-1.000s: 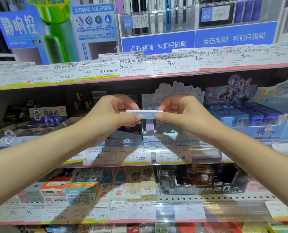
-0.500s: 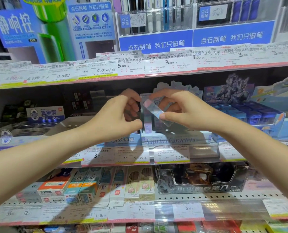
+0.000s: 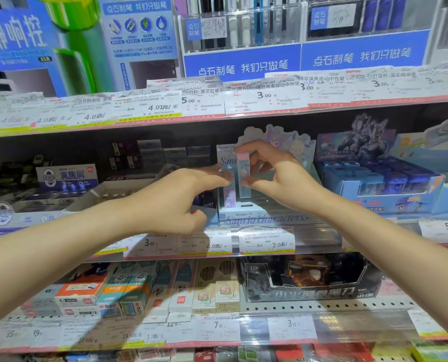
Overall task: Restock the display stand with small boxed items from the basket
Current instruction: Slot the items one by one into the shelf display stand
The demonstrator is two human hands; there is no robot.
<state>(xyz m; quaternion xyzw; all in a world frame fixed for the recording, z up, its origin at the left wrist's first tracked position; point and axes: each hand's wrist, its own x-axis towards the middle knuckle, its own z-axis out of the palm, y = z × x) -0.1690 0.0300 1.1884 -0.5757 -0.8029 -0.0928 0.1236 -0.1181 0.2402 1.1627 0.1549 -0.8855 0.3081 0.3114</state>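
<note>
The right hand [image 3: 277,176] pinches a small pastel boxed item [image 3: 243,176] between thumb and forefinger and holds it upright, narrow face toward the shelf — probably so it can drop end-first into a slot of the display stand [image 3: 259,218] just beneath it. The left hand [image 3: 181,197] has its fingertips stretched toward the box's lower left side, seemingly touching it, likely to steady it and line it up; its other fingers are curled loosely below, and whether they hold anything cannot be told.

The stand sits at the front edge of the middle shelf, its cartoon backboard [image 3: 290,142] rising behind the hands. One purple box [image 3: 229,197] already stands upright in it, just left of the held one, which suggests the row fills side by side. The held box is above its place, not yet seated.

A blue tray of boxed goods [image 3: 390,189] stands to the right on the same shelf. The basket is not in view.
</note>
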